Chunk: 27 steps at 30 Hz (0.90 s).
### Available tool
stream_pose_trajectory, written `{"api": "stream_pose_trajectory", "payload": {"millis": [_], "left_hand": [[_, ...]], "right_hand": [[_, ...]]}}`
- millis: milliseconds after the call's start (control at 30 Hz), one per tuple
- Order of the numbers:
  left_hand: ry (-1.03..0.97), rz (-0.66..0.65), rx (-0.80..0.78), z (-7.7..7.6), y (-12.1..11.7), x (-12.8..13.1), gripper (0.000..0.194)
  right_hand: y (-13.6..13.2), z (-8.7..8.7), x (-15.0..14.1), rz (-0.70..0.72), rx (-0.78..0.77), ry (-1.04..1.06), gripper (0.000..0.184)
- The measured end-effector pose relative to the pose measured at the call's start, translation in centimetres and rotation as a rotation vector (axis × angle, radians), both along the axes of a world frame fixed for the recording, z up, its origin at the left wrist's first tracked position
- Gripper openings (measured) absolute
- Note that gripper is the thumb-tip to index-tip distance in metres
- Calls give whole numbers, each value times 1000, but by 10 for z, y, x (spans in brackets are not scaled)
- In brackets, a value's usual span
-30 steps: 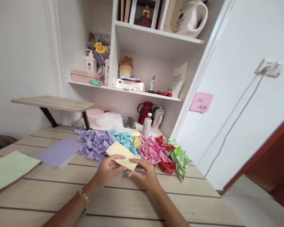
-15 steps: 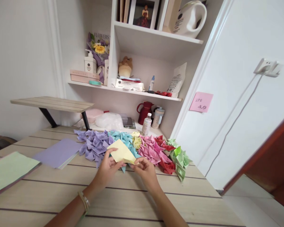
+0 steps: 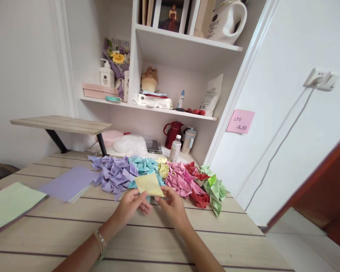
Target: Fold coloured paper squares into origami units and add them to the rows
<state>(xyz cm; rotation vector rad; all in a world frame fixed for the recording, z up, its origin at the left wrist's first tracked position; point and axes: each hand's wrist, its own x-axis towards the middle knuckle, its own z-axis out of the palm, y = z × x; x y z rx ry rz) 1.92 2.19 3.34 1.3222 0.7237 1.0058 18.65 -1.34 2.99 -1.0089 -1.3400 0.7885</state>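
A yellow sheet of paper (image 3: 149, 184) is held up above the table between both hands. My left hand (image 3: 132, 202) pinches its lower left edge, thumb in front. My right hand (image 3: 172, 204) grips the lower right corner, with the fingertips closed on it. Just behind the paper lie folded paper pieces: purple ones (image 3: 115, 174) at the left, blue ones (image 3: 144, 164), a few yellow ones (image 3: 163, 169), pink ones (image 3: 180, 179), red ones (image 3: 200, 198) and green ones (image 3: 215, 190) at the right. The paper hides part of the blue group.
Purple sheets (image 3: 69, 183) and light green sheets (image 3: 13, 204) lie on the slatted table (image 3: 124, 238) at the left. A small raised stand (image 3: 62, 124) is at the back left. A plastic bottle (image 3: 175, 149) and a red jug (image 3: 173, 135) stand behind the pieces.
The yellow paper has turned from a slanted position to nearly level, and its lower edge no longer shows a curled fold. My left hand's grip has shifted along its lower edge.
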Motion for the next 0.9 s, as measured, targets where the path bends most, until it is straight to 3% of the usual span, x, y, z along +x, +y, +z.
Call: {"api": "stream_pose_trajectory", "payload": {"millis": [100, 200, 333, 433, 500, 600, 700, 900], "left_hand": [[-15, 92, 80, 0, 0, -1, 32], [10, 195, 195, 0, 1, -4, 34], [71, 216, 282, -2, 0, -6, 40], [79, 189, 284, -2, -3, -3, 47], [67, 194, 241, 0, -5, -2, 49], [28, 270, 179, 5, -6, -1, 36], [-30, 340, 139, 10, -5, 0, 26], [-79, 236, 86, 13, -5, 3, 49]], "right_hand": [[-5, 9, 10, -209, 95, -326, 47], [-11, 19, 17, -170, 88, -434, 57], [-12, 23, 16, 11, 86, -284, 39], [-7, 18, 12, 7, 55, -132, 16], [-5, 14, 10, -2, 1, -7, 17], [-3, 13, 9, 77, -58, 159, 22], [-6, 17, 8, 153, -87, 203, 28], [-11, 24, 1, 197, -202, 354, 41]]}}
